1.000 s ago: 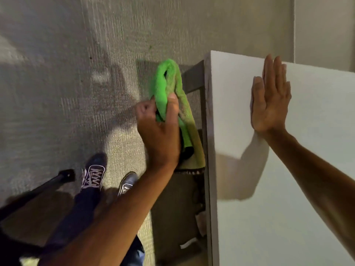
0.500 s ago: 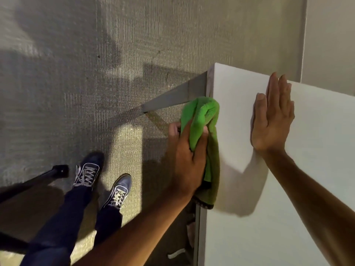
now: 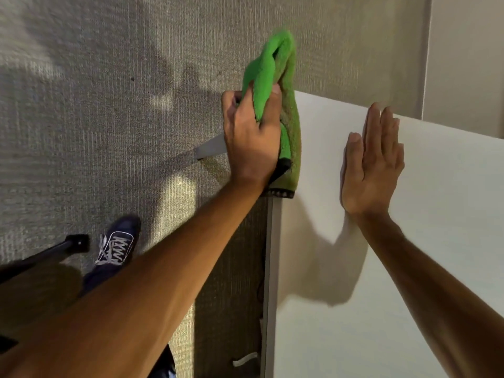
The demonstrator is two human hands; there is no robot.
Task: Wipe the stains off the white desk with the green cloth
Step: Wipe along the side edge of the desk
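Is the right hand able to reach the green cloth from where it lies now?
Probably yes: the right hand lies flat on the white desk, with bare desktop between it and the green cloth, which the left hand grips.

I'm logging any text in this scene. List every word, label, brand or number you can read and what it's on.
None can be read. The green cloth, the white desk, the carpet and the dark sneaker show no legible text.
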